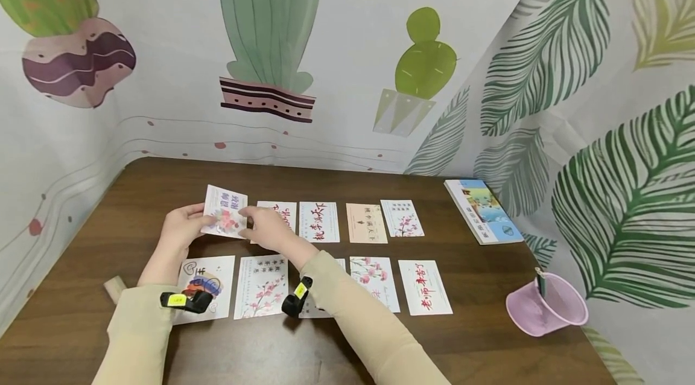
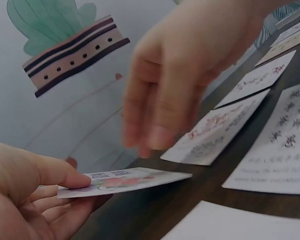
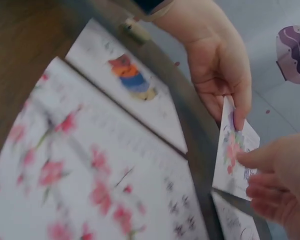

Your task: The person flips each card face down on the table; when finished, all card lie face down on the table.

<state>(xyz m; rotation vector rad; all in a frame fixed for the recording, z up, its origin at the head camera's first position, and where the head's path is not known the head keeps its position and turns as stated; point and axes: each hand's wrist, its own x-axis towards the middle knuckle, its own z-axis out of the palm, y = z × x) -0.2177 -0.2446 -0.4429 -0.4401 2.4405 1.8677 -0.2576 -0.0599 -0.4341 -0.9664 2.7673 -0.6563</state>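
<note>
My left hand (image 1: pixel 180 231) pinches a small white greeting card (image 1: pixel 224 213) by its left edge, with the thumb on top; the card has purple writing and a pink flower bouquet. In the left wrist view this card (image 2: pixel 125 181) is tilted above the dark table. My right hand (image 1: pixel 271 229) is beside the card's right edge, its fingers loosely bent, with a gap to the card in the left wrist view. Just under my right hand, a card with red writing (image 1: pixel 286 211) is partly covered. Nearest my left wrist lies a card with an orange and blue picture (image 1: pixel 214 300).
On the brown table (image 1: pixel 467 337), more cards lie in two rows, including a beige one (image 1: pixel 366 223) and a pink blossom one (image 1: pixel 263 288). My right forearm covers part of the front row. A book (image 1: pixel 483 210), a pink pen cup (image 1: pixel 534 312) and a wooden block (image 1: pixel 114 288) stand around them.
</note>
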